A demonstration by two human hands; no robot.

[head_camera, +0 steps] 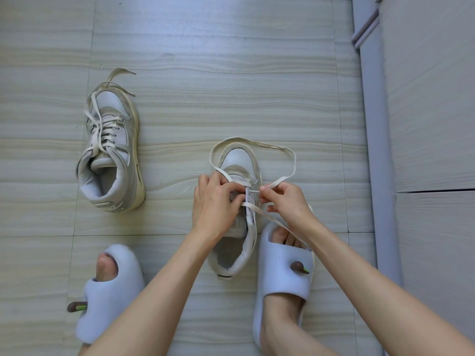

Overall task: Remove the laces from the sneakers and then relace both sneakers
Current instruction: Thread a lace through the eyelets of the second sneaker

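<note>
**A:** Head view, looking down at the floor point(231, 60). Which step are you on?

**B:** Relacing, I judge. The near sneaker point(239, 176) stands between my slippers, toe pointing away from me, and only its far eyelets look threaded. Its lace point(253, 143) runs out in a big loose loop round the toe, and another strand trails back over my right slipper point(282, 273).

**A:** And your hands?

**B:** My left hand point(214, 201) lies over the tongue with fingers curled, pinching the lace at the left row of eyelets. My right hand point(285, 201) pinches the lace close to its tip, just beside the right row. So each grip is pressed onto lace, neither one spread.

**A:** The other sneaker point(110, 152)?

**B:** Far left, well apart from my hands, resting on the floor. Its lace point(102, 129) is crossed through the eyelets, loose, with the ends lying out past the toe. I cannot tell whether that is finished relacing or lacing not yet removed.

**A:** What does the next move call for?

**B:** Probably feeding the tip through the next eyelet, with my left hand steadying the flap, then pulling the slack from that loop through evenly so it does not twist.
</note>
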